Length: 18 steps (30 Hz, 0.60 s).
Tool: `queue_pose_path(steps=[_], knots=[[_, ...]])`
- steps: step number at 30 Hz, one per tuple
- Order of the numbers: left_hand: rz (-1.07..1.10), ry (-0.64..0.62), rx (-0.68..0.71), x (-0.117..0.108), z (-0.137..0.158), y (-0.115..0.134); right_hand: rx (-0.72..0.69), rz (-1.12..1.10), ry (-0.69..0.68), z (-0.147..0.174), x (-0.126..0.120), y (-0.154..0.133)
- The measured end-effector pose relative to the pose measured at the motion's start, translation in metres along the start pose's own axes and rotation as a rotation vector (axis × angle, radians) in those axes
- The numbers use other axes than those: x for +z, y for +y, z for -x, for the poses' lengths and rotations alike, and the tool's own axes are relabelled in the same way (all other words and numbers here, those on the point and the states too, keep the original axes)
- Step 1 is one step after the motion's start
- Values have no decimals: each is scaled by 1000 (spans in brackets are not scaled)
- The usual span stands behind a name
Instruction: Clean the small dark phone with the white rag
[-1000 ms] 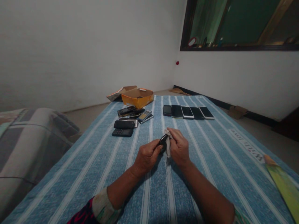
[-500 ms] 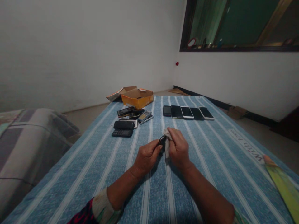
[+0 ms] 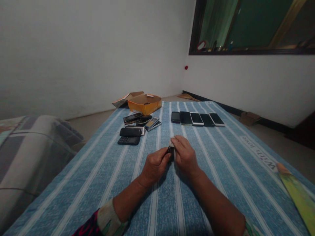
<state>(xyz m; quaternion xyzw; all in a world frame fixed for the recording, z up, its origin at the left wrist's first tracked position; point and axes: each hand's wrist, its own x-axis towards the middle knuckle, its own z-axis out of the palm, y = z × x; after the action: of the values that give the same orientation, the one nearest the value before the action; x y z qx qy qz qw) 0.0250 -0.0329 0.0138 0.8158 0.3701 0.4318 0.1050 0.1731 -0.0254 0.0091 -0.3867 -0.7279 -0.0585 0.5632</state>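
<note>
My left hand (image 3: 155, 164) is closed around a small dark phone (image 3: 170, 150), held up over the striped cloth. My right hand (image 3: 185, 156) pinches a white tissue (image 3: 171, 143) against the phone's upper end; most of the tissue is hidden by the fingers. Beyond my left hand lies a loose heap of old phones, with a black keypad phone (image 3: 128, 140) nearest and a dark rounded phone (image 3: 130, 132) just behind it. Beyond my right hand is a row of several phones, among them a white-framed phone (image 3: 197, 119).
A blue striped cloth (image 3: 98, 183) covers the table. At its far end stands an open orange box (image 3: 145, 105) with its lid folded back. A yellow-green object (image 3: 296, 196) lies along the right edge. A fabric-covered seat (image 3: 36, 157) is at the left.
My right hand has shifted slightly left, bringing the tissue over the phone's upper end; less tissue shows below the fingers. My left hand keeps its place.
</note>
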Motion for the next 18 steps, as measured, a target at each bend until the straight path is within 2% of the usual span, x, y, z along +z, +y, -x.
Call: queue_pose_path(steps=[4, 6, 8, 11, 14, 18], knots=[[24, 3, 16, 0, 1, 0, 400, -294, 62, 1, 3, 7], [34, 10, 6, -1, 1, 0, 588, -430, 51, 2, 4, 8], [62, 14, -28, -1, 2, 0, 677, -489, 20, 3, 4, 6], [151, -11, -104, 2, 3, -1, 586, -413, 26, 2, 2, 4], [268, -58, -175, 7, 3, -3, 373, -234, 44, 2, -1, 3], [328, -130, -257, 14, 2, -6, 140, -22, -39, 2, -1, 4]])
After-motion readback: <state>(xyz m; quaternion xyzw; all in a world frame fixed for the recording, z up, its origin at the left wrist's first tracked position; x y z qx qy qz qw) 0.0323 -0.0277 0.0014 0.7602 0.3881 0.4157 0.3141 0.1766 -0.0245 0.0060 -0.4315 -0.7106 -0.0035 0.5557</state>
